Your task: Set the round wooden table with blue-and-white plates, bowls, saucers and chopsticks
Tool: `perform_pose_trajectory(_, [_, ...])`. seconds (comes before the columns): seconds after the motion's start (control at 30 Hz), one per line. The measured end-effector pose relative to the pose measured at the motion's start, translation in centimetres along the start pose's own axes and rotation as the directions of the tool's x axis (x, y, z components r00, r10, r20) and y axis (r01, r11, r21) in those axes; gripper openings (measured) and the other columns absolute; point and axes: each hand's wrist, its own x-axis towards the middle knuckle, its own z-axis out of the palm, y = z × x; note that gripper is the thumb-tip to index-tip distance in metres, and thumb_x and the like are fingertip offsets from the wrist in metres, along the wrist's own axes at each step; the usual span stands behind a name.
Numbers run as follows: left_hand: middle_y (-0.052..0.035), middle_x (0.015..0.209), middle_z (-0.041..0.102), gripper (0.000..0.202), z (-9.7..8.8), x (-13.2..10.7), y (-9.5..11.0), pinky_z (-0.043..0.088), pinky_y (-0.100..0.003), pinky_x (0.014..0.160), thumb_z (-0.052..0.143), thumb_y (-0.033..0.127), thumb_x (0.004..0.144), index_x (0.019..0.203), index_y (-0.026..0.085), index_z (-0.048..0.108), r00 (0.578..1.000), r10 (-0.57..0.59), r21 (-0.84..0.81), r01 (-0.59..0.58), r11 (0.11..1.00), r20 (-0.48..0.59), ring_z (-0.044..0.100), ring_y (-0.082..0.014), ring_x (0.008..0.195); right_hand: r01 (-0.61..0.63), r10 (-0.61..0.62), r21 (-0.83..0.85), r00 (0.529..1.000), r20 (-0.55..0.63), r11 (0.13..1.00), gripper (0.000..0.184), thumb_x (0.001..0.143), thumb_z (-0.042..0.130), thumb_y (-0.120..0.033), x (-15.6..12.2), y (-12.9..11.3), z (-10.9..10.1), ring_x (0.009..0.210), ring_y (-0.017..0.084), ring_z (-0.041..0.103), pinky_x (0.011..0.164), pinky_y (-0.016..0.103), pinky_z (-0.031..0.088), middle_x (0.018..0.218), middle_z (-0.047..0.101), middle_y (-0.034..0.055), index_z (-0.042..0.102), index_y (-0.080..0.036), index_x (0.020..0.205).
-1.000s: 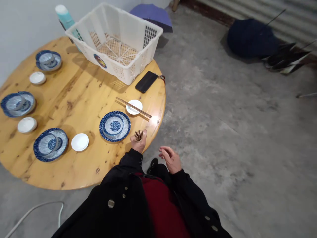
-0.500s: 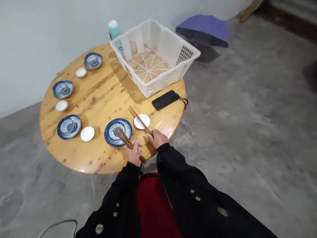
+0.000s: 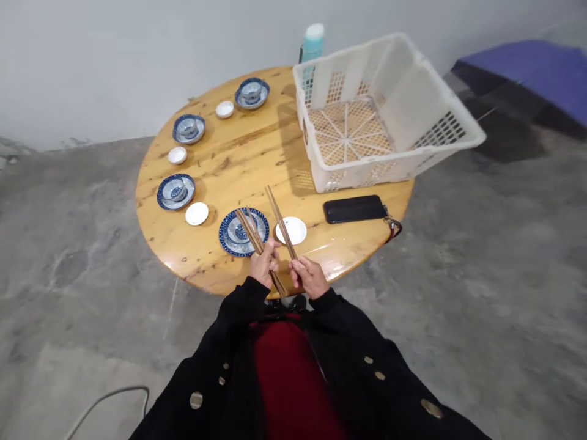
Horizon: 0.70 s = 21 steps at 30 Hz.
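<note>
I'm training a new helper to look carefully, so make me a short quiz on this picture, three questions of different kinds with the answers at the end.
1. True or false: the phone lies on the table, outside the white basket.
2. How many blue-rimmed plates are on the table?
a) two
b) four
c) six
3. Fill in the blank: the left hand and the right hand are both holding ____.

Key:
1. True; it lies beside the basket, near the table's edge.
2. b, four.
3. chopsticks
</note>
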Motion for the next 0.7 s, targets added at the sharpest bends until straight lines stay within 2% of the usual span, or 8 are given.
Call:
perform_pose_trajectory(0.1, [0.0039, 0.065, 0.054, 0.057, 0.7, -0.2, 0.9, 0.02, -0.017, 0.035, 0.078, 0.064, 0.066, 0.086, 0.012, 0.066, 0.993, 0.08, -0.026, -0.078, 0.997, 0.085, 0.028, 0.0021, 0.037, 0.052, -0.049, -0.068, 0.998, 0.047, 0.996, 0.038, 0.088, 0.051, -0.058, -1.6, -0.9, 0.4, 0.041, 0.011, 0.048, 0.044, 0.025, 0.038, 0.054, 0.055, -0.004, 0.053, -0.023, 0.074])
perform_pose_trajectory(0.23, [0.0002, 0.072, 0.057, 0.055, 1.2, -0.7, 1.7, 0.019, -0.018, 0.034, 0.076, 0.063, 0.069, 0.084, 0.011, 0.07, 0.97, 0.143, -0.021, -0.142, 0.99, 0.198, 0.03, 0.0028, 0.037, 0.111, -0.102, -0.18, 0.993, 0.06, 0.977, 0.034, 0.091, 0.049, -0.054, -1.8, -1.0, 0.5, 0.05, 0.014, 0.053, 0.054, 0.028, 0.044, 0.059, 0.058, -0.0021, 0.053, -0.025, 0.074])
perform_pose_trajectory(0.4, [-0.0015, 0.072, 0.061, 0.055, 1.1, -1.2, 2.3, 0.018, -0.019, 0.034, 0.078, 0.063, 0.066, 0.082, 0.01, 0.07, 0.964, 0.158, 0.015, -0.165, 0.986, 0.214, 0.031, 0.0021, 0.037, 0.19, -0.187, -0.344, 0.981, 0.042, 0.919, 0.032, 0.092, 0.048, -0.051, -1.5, -1.1, 0.3, 0.06, 0.017, 0.058, 0.063, 0.029, 0.044, 0.065, 0.06, -0.0003, 0.058, -0.025, 0.075])
perform_pose_trajectory(0.57, [-0.001, 0.068, 0.061, 0.053, 0.8, -1.5, 2.6, 0.018, -0.019, 0.035, 0.077, 0.061, 0.066, 0.078, 0.011, 0.069, 0.963, 0.169, 0.028, -0.179, 0.983, 0.208, 0.031, 0.0018, 0.036, 0.244, -0.239, -0.403, 0.969, 0.062, 0.882, 0.033, 0.091, 0.048, -0.05, -1.5, -1.3, 0.4, 0.066, 0.018, 0.059, 0.065, 0.029, 0.044, 0.071, 0.059, 0.0012, 0.062, -0.025, 0.076])
perform_pose_trajectory(0.7, [-0.0002, 0.067, 0.06, 0.052, 0.6, -1.5, 2.9, 0.017, -0.02, 0.035, 0.077, 0.061, 0.067, 0.077, 0.011, 0.069, 0.958, 0.187, 0.037, -0.199, 0.979, 0.218, 0.031, 0.0018, 0.035, 0.284, -0.274, -0.449, 0.958, 0.089, 0.847, 0.031, 0.093, 0.046, -0.045, -1.6, -1.2, 0.6, 0.065, 0.017, 0.056, 0.065, 0.029, 0.041, 0.07, 0.057, 0.0014, 0.059, -0.025, 0.073])
